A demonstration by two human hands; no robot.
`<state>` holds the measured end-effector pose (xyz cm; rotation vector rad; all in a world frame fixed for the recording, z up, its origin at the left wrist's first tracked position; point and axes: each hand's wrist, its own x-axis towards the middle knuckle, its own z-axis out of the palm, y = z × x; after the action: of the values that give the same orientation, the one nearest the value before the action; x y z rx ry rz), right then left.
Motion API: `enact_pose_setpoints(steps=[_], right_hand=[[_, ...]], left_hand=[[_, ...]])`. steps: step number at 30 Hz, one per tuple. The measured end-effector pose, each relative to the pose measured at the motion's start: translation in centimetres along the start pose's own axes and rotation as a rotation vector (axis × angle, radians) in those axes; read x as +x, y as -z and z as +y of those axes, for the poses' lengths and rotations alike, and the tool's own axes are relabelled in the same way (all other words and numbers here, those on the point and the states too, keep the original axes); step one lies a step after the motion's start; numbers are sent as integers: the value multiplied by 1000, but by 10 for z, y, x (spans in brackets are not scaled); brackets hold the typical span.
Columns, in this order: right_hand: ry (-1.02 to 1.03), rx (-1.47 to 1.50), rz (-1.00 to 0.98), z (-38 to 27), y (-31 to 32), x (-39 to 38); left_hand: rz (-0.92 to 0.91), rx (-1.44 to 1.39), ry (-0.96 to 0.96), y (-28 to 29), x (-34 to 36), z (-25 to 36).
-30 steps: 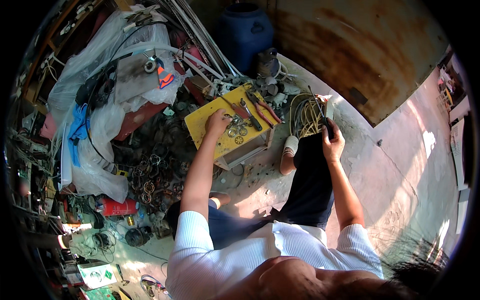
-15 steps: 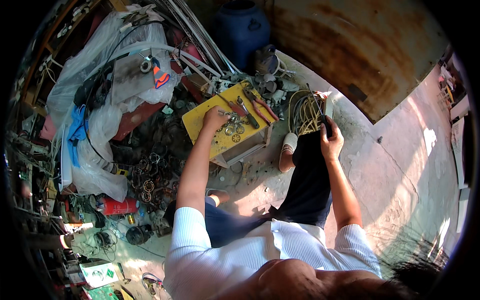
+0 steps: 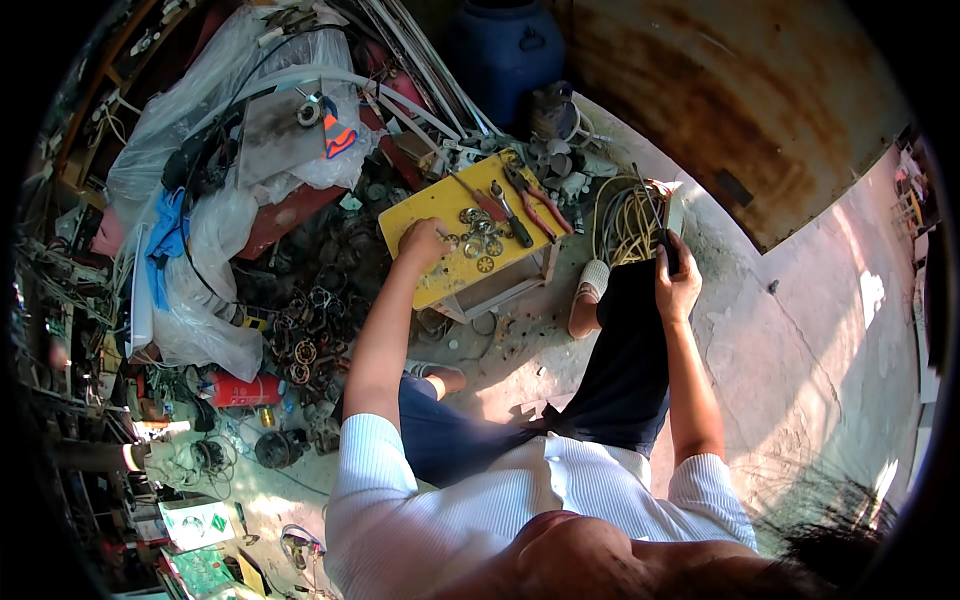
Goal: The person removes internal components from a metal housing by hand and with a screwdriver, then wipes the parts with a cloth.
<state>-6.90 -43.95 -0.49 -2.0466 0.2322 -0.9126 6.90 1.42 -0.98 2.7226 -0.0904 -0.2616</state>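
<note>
On a low yellow stool [image 3: 410,222], my left hand [image 3: 424,243] rests near the left side, fingers curled around something small that I cannot make out. Just right of it lie small round metal parts [image 3: 485,240]. Red-handled pliers [image 3: 540,208], a dark-handled tool [image 3: 518,228] and a red-handled tool [image 3: 487,205] also lie on the top. My right hand [image 3: 674,280] grips a long, thin screwdriver [image 3: 666,240] by its black handle, pointing it upward over my right thigh, beside the stool.
Scrap motor parts and wires [image 3: 310,340], plastic sheeting [image 3: 210,330] and a red cylinder [image 3: 245,390] crowd the left. A blue barrel [image 3: 505,60] stands at the back beside a rusty metal sheet [image 3: 720,100]. Coiled yellow cable [image 3: 630,225] lies behind my right foot [image 3: 585,310].
My left hand has shifted slightly left across the stool top, away from the cluster of metal parts. My right hand still holds the screwdriver upright. The whole view has shifted slightly.
</note>
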Motion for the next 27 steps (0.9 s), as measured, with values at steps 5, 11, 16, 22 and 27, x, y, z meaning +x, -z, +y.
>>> enact_pose_setpoints(steps=[5,11,16,22,27], right_hand=[[1,25,13,-1,2,2],[7,-2,5,-5,4,1],[-2,-2,7,-1,4,1],[-12,-18,0,-2,4,1],[14,-35,-4,-2,4,2]], left_hand=[[-55,-124,82,5,4,4],[199,-602,18,-1,7,30],[32,-38,22,-1,-25,53],[-38,-147,60,-16,-17,47],[188,-319,-3,-33,-1,40]])
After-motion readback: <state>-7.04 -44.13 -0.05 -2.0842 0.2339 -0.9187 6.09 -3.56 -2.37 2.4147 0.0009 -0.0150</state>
